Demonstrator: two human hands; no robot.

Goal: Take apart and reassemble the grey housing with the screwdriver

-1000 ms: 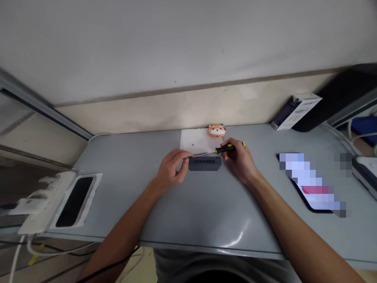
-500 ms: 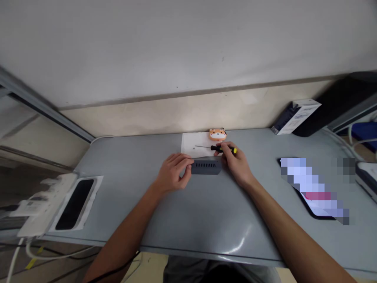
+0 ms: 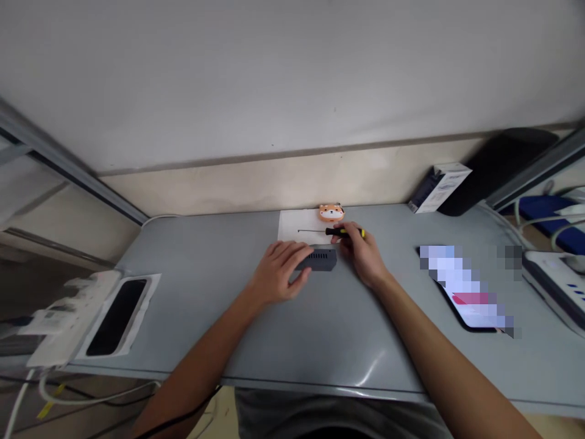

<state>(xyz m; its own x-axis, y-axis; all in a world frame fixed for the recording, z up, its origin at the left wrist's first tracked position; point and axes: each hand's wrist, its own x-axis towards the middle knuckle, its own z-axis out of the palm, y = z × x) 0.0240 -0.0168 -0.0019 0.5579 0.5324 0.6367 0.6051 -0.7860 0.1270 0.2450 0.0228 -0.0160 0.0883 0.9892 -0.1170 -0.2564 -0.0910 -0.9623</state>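
A dark grey slotted case [image 3: 323, 262] lies on the grey table in front of me. My left hand [image 3: 284, 271] is closed around its left end, with the fingers over the top and the thumb along the near side. Between the thumb and fingers of my right hand [image 3: 359, 247] is a screwdriver [image 3: 338, 231] with a black and yellow handle. Its thin shaft points left, above a white sheet of paper [image 3: 287, 221] behind the case. An orange animal-face pouch [image 3: 331, 212] sits at the paper's back right.
At the right lies a phone [image 3: 470, 299] with its screen lit. A small box [image 3: 441, 188] and a black cylinder [image 3: 498, 171] stand at the back right. Another dark-screened phone [image 3: 117, 317] and a white power strip [image 3: 75, 323] are on the left.
My left hand has slid further right over the case and now covers more of its slots. My right hand keeps hold of the screwdriver. The view has turned slightly right.
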